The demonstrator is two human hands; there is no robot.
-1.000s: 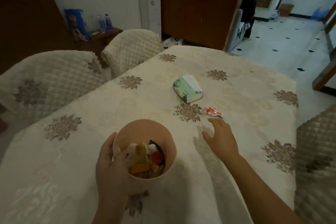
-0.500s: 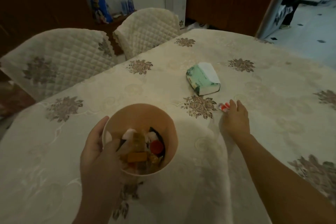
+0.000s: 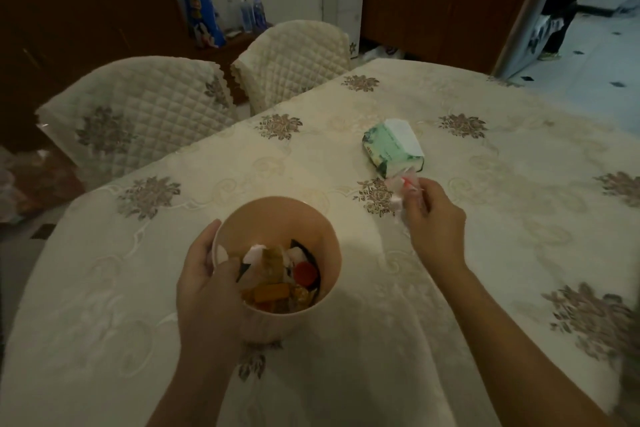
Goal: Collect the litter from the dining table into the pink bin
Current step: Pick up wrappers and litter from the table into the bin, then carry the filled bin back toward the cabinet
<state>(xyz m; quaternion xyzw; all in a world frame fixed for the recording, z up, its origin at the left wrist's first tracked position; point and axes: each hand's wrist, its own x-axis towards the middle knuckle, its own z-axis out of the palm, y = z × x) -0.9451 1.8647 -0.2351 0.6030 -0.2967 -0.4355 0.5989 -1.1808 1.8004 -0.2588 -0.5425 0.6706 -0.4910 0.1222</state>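
Observation:
The pink bin (image 3: 304, 218) stands on the dining table (image 3: 485, 218), holding several pieces of litter, among them a red cap and orange wrappers. My left hand (image 3: 207, 274) grips the bin's near-left rim. My right hand (image 3: 434, 218) is lifted just above the cloth to the right of the bin, its fingers pinched on a red and white wrapper (image 3: 403, 189). A green and white tissue pack (image 3: 393, 146) lies just beyond that hand.
Two quilted chairs (image 3: 138, 111) stand along the table's left side. Behind them are a low stand with water bottles (image 3: 251, 14) and a blue bag, a white dispenser (image 3: 343, 0) and wooden cabinets. A person (image 3: 562, 0) stands at the far right doorway.
My right hand reached forward to the red and white wrapper, closed on it and lifted it off the cloth. My left hand kept hold of the bin. The view tilted down.

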